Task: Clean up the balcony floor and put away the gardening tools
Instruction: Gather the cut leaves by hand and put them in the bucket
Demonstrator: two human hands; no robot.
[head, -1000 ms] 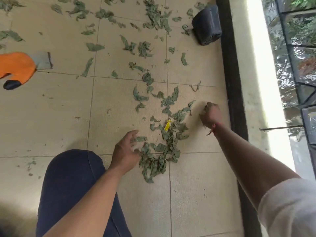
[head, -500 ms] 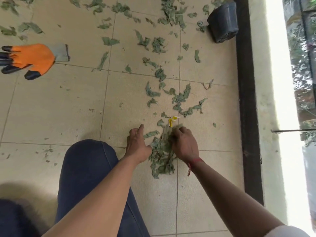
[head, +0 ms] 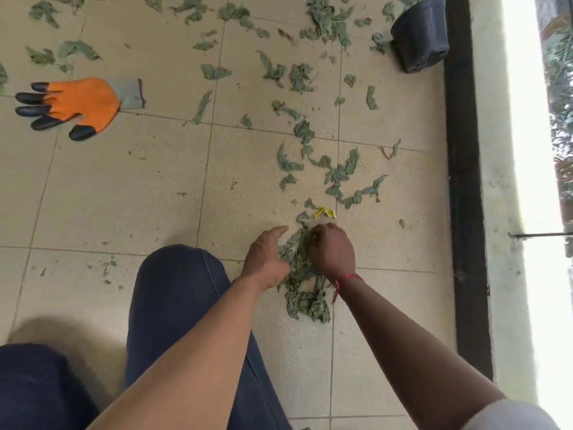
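Both hands, left hand open and right hand curled on the leaf pile, have gathered little; most scattered leaves and the orange glove remain.

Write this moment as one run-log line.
step: gathering leaves | left hand: open beside leaf pile | right hand: curled on pile | glove, pot: untouched on floor

One glove, one pot, two hands.

Daylight enters from beyond the black floor strip, where the ledge is blown out to white. Soft shadow lies beside the knee. Tile lines bow toward the frame edges; the hands are slightly motion-blurred.
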